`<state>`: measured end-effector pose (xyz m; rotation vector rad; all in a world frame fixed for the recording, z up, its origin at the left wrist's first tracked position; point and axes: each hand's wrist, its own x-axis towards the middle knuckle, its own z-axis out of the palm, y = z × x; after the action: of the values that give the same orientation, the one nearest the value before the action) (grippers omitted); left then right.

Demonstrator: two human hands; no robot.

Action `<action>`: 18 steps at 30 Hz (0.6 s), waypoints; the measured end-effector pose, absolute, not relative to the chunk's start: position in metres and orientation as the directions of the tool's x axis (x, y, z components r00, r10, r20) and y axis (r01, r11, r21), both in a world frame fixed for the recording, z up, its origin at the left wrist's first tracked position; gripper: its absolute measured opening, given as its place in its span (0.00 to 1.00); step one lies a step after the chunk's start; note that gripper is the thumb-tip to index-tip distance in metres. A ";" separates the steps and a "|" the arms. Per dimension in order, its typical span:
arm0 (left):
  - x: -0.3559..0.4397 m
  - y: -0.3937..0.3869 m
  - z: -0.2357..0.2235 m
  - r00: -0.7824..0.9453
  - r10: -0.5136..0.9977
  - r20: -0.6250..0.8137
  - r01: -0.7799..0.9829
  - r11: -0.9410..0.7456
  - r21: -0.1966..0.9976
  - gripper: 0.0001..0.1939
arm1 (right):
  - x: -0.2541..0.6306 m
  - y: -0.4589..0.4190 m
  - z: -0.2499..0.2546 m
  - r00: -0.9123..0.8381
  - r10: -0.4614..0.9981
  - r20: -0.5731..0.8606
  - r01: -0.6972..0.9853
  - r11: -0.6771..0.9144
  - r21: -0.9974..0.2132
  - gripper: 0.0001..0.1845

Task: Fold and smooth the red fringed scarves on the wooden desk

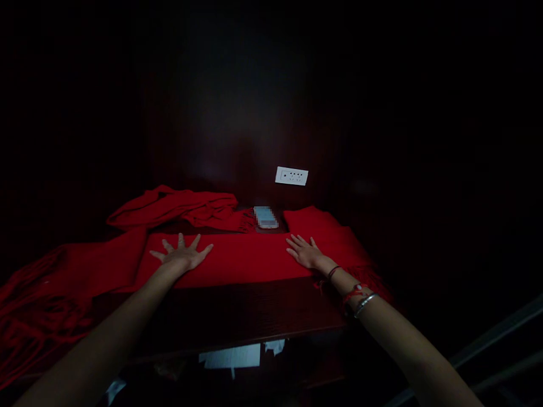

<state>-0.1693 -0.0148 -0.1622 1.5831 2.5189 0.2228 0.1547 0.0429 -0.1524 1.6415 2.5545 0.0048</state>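
A red fringed scarf (246, 257) lies in a long flat band across a dark wooden surface (254, 308). My left hand (182, 257) rests on the band's left part, palm down with fingers spread. On its right part lies my right hand (304, 252), also palm down, fingers stretched out. Neither hand grips anything. Fringe (34, 316) hangs in loose strands at the far left, and red cloth (318, 223) is folded over at the right end. Bracelets (365, 304) circle my right wrist and forearm.
Behind the band, a crumpled red scarf (178, 206) lies at the back left. A phone (266, 217), its screen blurred, sits near the wall below a white socket panel (292, 176). Papers (233, 356) show beneath the surface's front edge. Both sides are very dark.
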 end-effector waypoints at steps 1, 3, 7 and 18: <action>-0.171 -0.014 -0.163 -0.439 0.897 -0.056 0.870 0.440 0.221 0.42 | 0.177 0.046 -0.150 -0.385 0.922 -0.046 0.915 0.387 0.109 0.28; -0.174 -0.011 -0.166 -0.460 0.886 -0.064 0.854 0.461 0.243 0.42 | 0.213 0.049 -0.144 -0.277 0.961 -0.015 0.951 0.276 0.137 0.27; -0.175 -0.008 -0.171 -0.521 0.853 -0.033 0.821 0.511 0.254 0.42 | 0.224 0.040 -0.136 -0.102 0.995 0.007 0.991 0.101 0.088 0.30; -0.158 -0.018 -0.171 -0.141 0.990 -0.002 0.979 0.140 0.147 0.37 | 0.172 -0.005 -0.152 -0.448 0.883 -0.138 0.892 0.451 -0.014 0.28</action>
<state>-0.1577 -0.0182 -0.1707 1.9912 2.2955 0.1686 0.1725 -0.0046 -0.1521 1.5853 2.5804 -0.1274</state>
